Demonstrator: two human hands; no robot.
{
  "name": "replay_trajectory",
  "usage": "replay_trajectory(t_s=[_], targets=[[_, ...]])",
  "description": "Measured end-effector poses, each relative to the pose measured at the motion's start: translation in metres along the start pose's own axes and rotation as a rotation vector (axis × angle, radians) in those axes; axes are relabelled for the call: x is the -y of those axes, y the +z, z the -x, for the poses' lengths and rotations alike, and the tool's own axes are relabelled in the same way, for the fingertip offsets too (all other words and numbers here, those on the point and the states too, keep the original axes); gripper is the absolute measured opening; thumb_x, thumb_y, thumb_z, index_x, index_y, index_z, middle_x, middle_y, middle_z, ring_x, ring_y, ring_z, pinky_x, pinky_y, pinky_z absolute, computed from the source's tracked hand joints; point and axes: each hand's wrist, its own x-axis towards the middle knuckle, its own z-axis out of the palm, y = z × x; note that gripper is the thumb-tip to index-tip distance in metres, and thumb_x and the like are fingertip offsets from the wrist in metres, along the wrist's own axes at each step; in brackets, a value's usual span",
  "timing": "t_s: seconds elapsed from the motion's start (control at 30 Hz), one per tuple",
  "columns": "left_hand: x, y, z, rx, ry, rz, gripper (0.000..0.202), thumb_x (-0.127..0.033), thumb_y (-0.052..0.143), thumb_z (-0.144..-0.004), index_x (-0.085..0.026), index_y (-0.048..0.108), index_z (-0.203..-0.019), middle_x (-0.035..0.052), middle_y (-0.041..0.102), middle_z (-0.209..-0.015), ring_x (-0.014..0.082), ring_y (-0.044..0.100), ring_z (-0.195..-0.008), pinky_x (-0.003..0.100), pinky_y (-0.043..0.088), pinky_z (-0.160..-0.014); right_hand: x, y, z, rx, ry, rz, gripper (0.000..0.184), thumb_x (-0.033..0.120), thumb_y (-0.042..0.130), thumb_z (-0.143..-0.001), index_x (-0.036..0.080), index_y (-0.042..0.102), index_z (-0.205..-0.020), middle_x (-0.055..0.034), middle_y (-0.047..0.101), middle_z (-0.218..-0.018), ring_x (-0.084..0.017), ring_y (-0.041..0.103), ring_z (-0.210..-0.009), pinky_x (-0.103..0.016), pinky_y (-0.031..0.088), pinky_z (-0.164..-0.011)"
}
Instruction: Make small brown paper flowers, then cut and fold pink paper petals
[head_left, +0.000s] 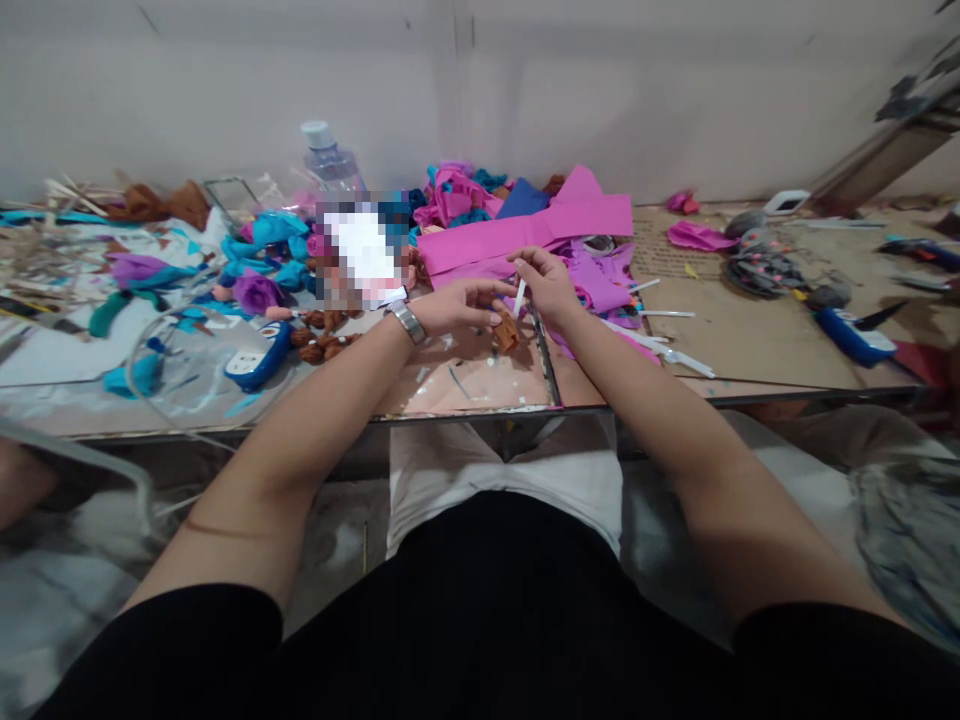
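My left hand (466,306), with a watch (406,322) at the wrist, has its thumb and fingers at a small brown crumpled piece (507,334), which looks like crepe paper. Close beside it, my right hand (547,284) pinches a thin white stick (520,297) that points downward toward the brown piece. Whether stick and piece touch, I cannot tell. Just beyond both hands lie pink paper strips (525,232). More white sticks (690,362) are scattered to the right of my right hand, near purple paper scraps (600,275).
A bottle with a white cap (330,155) stands at the back. Blue-and-white tape dispensers (259,355) (855,335) sit left and right. Blue crepe paper (281,235) and brown bundles (322,335) clutter the left. Cardboard (697,340) covers the right; a blurred bright patch lies behind my left hand.
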Motion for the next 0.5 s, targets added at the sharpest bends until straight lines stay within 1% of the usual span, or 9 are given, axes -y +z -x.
replay_trajectory(t_s=[0.13,0.23,0.37,0.43,0.5], targets=[[-0.0040,-0.0009,0.0015,-0.023,-0.030,0.028,0.067,-0.020,0.101,-0.076,-0.021,0.082,-0.140,0.0106,0.085,-0.118,0.0220,0.082,-0.102,0.034,0.064,-0.088,0.0021,-0.0012,-0.0008,-0.090,-0.019,0.061,0.085,0.105,0.081,-0.069,0.025,0.074,-0.097,0.0002,0.062,-0.073,-0.016,0.056,-0.060,-0.032,0.046,-0.052],[-0.0061,-0.0042,0.0017,-0.054,-0.070,0.080,0.071,-0.015,0.100,-0.076,-0.020,0.079,-0.143,0.0106,0.086,-0.115,0.0202,0.082,-0.096,0.032,0.064,-0.083,0.0032,-0.0045,-0.0016,-0.121,-0.020,0.099,0.087,0.108,0.076,-0.070,0.025,0.072,-0.094,0.0006,0.060,-0.068,-0.017,0.055,-0.056,-0.032,0.047,-0.050],[-0.0056,-0.0059,0.0003,-0.125,-0.134,0.169,0.072,-0.009,0.100,-0.075,-0.017,0.077,-0.142,0.0102,0.086,-0.112,0.0186,0.082,-0.089,0.029,0.062,-0.078,0.0042,-0.0073,-0.0012,-0.096,-0.039,0.135,0.083,0.106,0.076,-0.073,0.025,0.064,-0.087,0.0001,0.061,-0.071,-0.017,0.059,-0.058,-0.034,0.053,-0.054],[-0.0059,-0.0048,-0.0007,-0.184,-0.152,0.203,0.071,-0.007,0.099,-0.074,-0.016,0.076,-0.140,0.0096,0.086,-0.110,0.0190,0.083,-0.090,0.028,0.062,-0.077,0.0044,-0.0067,-0.0007,-0.068,-0.025,0.127,0.082,0.105,0.078,-0.072,0.026,0.061,-0.086,0.0011,0.060,-0.070,-0.017,0.059,-0.057,-0.033,0.053,-0.052],[-0.0074,-0.0031,-0.0014,-0.269,-0.132,0.237,0.071,-0.004,0.099,-0.073,-0.015,0.075,-0.139,0.0090,0.086,-0.110,0.0184,0.083,-0.091,0.028,0.063,-0.078,0.0047,-0.0050,-0.0002,-0.052,-0.008,0.104,0.083,0.105,0.081,-0.069,0.027,0.059,-0.087,0.0027,0.058,-0.070,-0.016,0.059,-0.055,-0.033,0.052,-0.051]])
